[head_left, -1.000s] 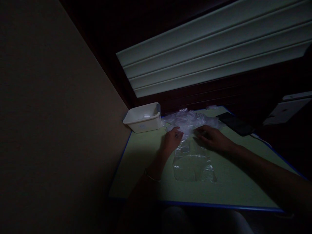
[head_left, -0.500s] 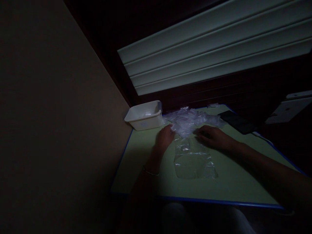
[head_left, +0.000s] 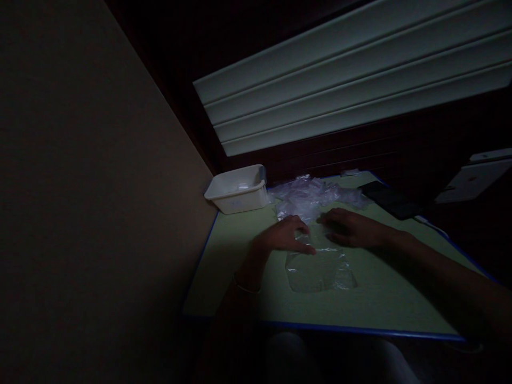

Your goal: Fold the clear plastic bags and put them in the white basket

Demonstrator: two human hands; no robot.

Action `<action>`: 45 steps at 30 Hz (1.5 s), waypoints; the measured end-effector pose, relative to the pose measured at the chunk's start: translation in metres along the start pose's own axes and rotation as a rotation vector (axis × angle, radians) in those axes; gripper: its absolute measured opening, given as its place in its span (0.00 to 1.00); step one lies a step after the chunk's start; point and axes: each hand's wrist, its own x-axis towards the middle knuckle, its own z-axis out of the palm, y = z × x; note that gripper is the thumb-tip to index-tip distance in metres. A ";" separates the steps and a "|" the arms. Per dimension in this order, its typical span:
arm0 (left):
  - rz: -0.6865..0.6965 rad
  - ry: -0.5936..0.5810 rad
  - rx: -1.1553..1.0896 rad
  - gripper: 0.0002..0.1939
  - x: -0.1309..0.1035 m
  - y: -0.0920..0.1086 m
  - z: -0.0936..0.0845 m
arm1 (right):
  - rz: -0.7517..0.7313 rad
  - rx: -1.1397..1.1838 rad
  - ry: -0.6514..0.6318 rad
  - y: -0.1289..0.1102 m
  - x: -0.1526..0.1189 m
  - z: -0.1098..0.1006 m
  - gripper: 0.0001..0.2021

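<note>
A clear plastic bag (head_left: pixel 320 271) lies flat on the pale green table. My left hand (head_left: pixel 286 234) is over its upper left part, thumb and fingers apart, nothing seen between them. To the right, my right hand (head_left: pixel 344 226) hovers at or just above the bag's upper right side with its fingers curved and the thumb apart from them; it holds nothing that I can see. Behind both hands spreads a heap of crumpled clear plastic bags (head_left: pixel 308 194). The dim light hides whether the fingertips touch the plastic.
At the back left corner stands a white plastic tub (head_left: pixel 240 201). A dark flat device (head_left: pixel 390 200) lies at the back right, with a white cable (head_left: pixel 432 226) beside it. The table (head_left: pixel 224 277) has a blue edge and meets a wall on the left.
My left hand has left the heap's front edge, moving right and toward me over the flat bag, and its thumb and fingers have spread. My right hand has barely shifted.
</note>
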 end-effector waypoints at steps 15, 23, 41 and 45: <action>-0.127 0.012 -0.209 0.04 0.007 -0.011 0.005 | 0.157 0.060 0.111 -0.004 0.002 -0.001 0.11; -0.217 0.096 -0.428 0.17 0.006 -0.009 0.002 | 0.310 0.127 0.180 -0.004 0.004 -0.004 0.15; -0.148 -0.136 -0.054 0.16 0.005 -0.002 0.006 | 0.305 0.066 0.154 -0.007 0.003 -0.001 0.16; -0.145 -0.152 -0.051 0.13 0.007 -0.004 0.008 | 0.290 0.059 0.145 -0.007 0.003 -0.001 0.16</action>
